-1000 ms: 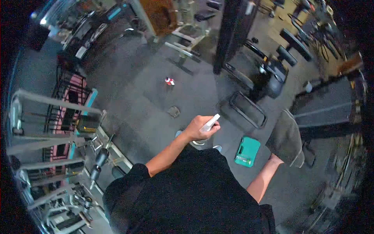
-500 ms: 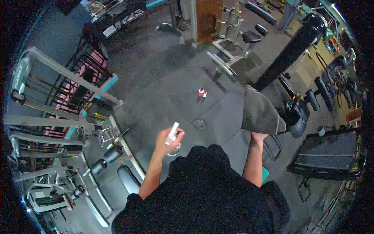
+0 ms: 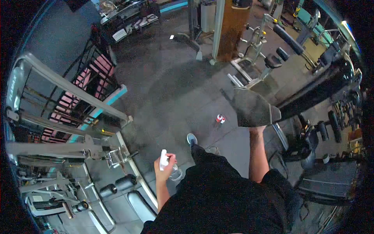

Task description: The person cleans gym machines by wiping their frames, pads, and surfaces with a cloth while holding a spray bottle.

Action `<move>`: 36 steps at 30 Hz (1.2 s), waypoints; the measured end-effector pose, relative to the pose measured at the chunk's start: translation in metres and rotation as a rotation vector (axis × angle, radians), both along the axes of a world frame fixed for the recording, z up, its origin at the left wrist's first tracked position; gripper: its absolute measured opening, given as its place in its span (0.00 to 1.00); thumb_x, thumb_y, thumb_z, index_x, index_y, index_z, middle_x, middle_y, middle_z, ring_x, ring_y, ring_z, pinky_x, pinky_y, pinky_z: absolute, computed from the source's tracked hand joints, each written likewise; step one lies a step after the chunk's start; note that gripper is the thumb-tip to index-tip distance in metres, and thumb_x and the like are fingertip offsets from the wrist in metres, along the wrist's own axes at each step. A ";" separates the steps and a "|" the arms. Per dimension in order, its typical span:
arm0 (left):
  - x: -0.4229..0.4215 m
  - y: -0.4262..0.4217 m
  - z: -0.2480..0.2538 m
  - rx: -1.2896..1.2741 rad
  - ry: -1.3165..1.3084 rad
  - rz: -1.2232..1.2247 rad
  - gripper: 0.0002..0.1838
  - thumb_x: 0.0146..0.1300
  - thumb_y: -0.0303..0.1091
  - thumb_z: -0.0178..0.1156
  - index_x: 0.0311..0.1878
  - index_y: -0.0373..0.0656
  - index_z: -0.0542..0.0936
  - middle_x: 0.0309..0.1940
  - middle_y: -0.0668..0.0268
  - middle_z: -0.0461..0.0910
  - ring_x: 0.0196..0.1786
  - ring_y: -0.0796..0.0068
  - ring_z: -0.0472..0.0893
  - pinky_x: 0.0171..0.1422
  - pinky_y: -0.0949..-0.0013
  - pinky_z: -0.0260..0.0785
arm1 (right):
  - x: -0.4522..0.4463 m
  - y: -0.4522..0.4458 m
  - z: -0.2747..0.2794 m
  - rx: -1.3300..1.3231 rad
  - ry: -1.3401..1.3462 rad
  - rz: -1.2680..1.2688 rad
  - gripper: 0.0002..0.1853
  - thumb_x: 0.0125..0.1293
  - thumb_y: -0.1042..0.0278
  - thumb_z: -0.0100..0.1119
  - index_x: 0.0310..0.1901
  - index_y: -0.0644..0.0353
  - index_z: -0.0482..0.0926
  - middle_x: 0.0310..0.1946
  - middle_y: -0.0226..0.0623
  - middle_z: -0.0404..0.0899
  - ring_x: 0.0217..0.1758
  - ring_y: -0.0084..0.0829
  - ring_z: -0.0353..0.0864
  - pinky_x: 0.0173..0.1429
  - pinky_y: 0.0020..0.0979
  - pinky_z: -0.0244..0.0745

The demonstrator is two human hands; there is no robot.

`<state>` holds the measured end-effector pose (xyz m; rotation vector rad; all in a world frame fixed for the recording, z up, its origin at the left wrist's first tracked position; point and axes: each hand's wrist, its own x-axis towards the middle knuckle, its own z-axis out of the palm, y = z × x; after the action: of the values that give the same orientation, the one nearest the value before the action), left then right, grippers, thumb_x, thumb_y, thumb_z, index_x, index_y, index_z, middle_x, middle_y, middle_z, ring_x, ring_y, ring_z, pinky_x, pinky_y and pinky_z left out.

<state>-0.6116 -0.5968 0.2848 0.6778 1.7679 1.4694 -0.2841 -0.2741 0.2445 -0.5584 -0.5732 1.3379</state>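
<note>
Head: left hand (image 3: 165, 165) curled round spray bottle (image 3: 163, 160), right arm (image 3: 258, 156) outstretched.

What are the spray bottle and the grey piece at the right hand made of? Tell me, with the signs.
Spray bottle: probably plastic, its body clear and glossy-looking; the spray head is opaque white, likely plastic too.
Grey piece: probably fabric, judging by its matt face and lighter edge band; a stiffer sheet is possible.
</note>
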 end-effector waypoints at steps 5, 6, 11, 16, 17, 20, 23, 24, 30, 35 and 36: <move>-0.084 0.085 0.015 -0.012 0.018 -0.018 0.07 0.69 0.30 0.71 0.42 0.35 0.86 0.31 0.66 0.86 0.33 0.77 0.85 0.41 0.71 0.79 | -0.107 0.090 0.006 0.036 0.039 0.093 0.27 0.79 0.51 0.51 0.71 0.58 0.73 0.68 0.41 0.77 0.69 0.45 0.76 0.74 0.54 0.72; -0.095 0.098 0.028 -0.037 0.019 0.003 0.07 0.69 0.30 0.70 0.42 0.36 0.86 0.30 0.66 0.85 0.33 0.78 0.85 0.41 0.71 0.78 | -0.124 0.104 0.006 0.044 0.032 0.115 0.27 0.79 0.51 0.50 0.71 0.58 0.73 0.68 0.41 0.77 0.69 0.46 0.76 0.74 0.55 0.72; -0.197 0.154 0.034 -0.036 0.018 0.190 0.10 0.72 0.33 0.69 0.48 0.36 0.83 0.36 0.65 0.85 0.36 0.76 0.85 0.43 0.70 0.77 | -0.215 0.172 0.016 0.095 -0.094 0.197 0.27 0.80 0.49 0.49 0.71 0.58 0.73 0.68 0.43 0.76 0.70 0.47 0.76 0.74 0.56 0.72; -0.267 0.195 0.005 0.025 0.026 0.164 0.10 0.72 0.33 0.68 0.46 0.36 0.80 0.35 0.63 0.84 0.35 0.73 0.85 0.41 0.68 0.77 | -0.268 0.212 0.019 0.180 -0.314 0.075 0.28 0.80 0.47 0.47 0.71 0.58 0.74 0.69 0.44 0.76 0.70 0.49 0.76 0.74 0.56 0.72; -0.284 0.204 -0.007 -0.059 0.048 0.147 0.10 0.72 0.33 0.67 0.47 0.36 0.80 0.34 0.62 0.84 0.33 0.72 0.85 0.40 0.67 0.77 | -0.273 0.218 0.014 0.188 -0.426 -0.002 0.28 0.80 0.47 0.47 0.71 0.58 0.74 0.69 0.44 0.76 0.70 0.49 0.76 0.74 0.57 0.72; -0.328 0.256 -0.001 -0.056 0.017 -0.057 0.10 0.71 0.32 0.67 0.46 0.35 0.80 0.33 0.61 0.84 0.32 0.71 0.85 0.40 0.67 0.77 | -0.282 0.220 0.018 0.147 -0.616 -0.219 0.29 0.80 0.46 0.46 0.71 0.57 0.74 0.69 0.45 0.76 0.70 0.50 0.76 0.74 0.57 0.72; -0.376 0.323 0.013 -0.075 0.055 -0.275 0.08 0.71 0.30 0.66 0.45 0.34 0.81 0.32 0.60 0.83 0.31 0.71 0.85 0.39 0.68 0.77 | -0.284 0.198 0.073 0.134 0.600 0.257 0.27 0.80 0.48 0.47 0.70 0.57 0.75 0.68 0.45 0.77 0.70 0.49 0.76 0.74 0.57 0.72; -0.395 0.353 0.020 -0.068 0.099 -0.367 0.08 0.71 0.29 0.66 0.45 0.34 0.82 0.31 0.60 0.83 0.31 0.71 0.85 0.39 0.68 0.77 | -0.292 0.198 0.083 0.024 0.532 0.059 0.26 0.79 0.48 0.49 0.68 0.57 0.77 0.67 0.44 0.78 0.69 0.48 0.76 0.74 0.57 0.71; -0.446 0.498 0.062 0.070 0.383 -0.660 0.09 0.73 0.32 0.65 0.43 0.35 0.84 0.30 0.64 0.84 0.32 0.75 0.84 0.39 0.70 0.76 | -0.291 0.164 0.051 -0.014 -0.084 -0.611 0.28 0.78 0.45 0.51 0.67 0.56 0.78 0.65 0.39 0.80 0.68 0.46 0.77 0.74 0.54 0.71; -0.444 0.587 0.080 0.162 0.327 -0.677 0.10 0.73 0.34 0.65 0.42 0.35 0.85 0.30 0.65 0.85 0.34 0.76 0.85 0.40 0.70 0.76 | -0.278 0.156 0.031 -0.110 0.374 -0.650 0.32 0.77 0.39 0.49 0.69 0.56 0.77 0.67 0.37 0.78 0.69 0.45 0.76 0.76 0.51 0.69; -0.441 0.602 0.068 0.191 0.224 -0.664 0.09 0.72 0.33 0.67 0.42 0.35 0.84 0.31 0.65 0.86 0.35 0.76 0.85 0.41 0.70 0.77 | -0.280 0.160 0.033 -0.064 0.274 -0.710 0.32 0.77 0.38 0.48 0.69 0.56 0.76 0.68 0.37 0.77 0.70 0.45 0.75 0.77 0.51 0.68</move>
<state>-1.0528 0.0056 0.3524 1.4147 1.3589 1.1270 -0.5640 -0.1145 0.2771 -0.5484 -0.0805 0.7362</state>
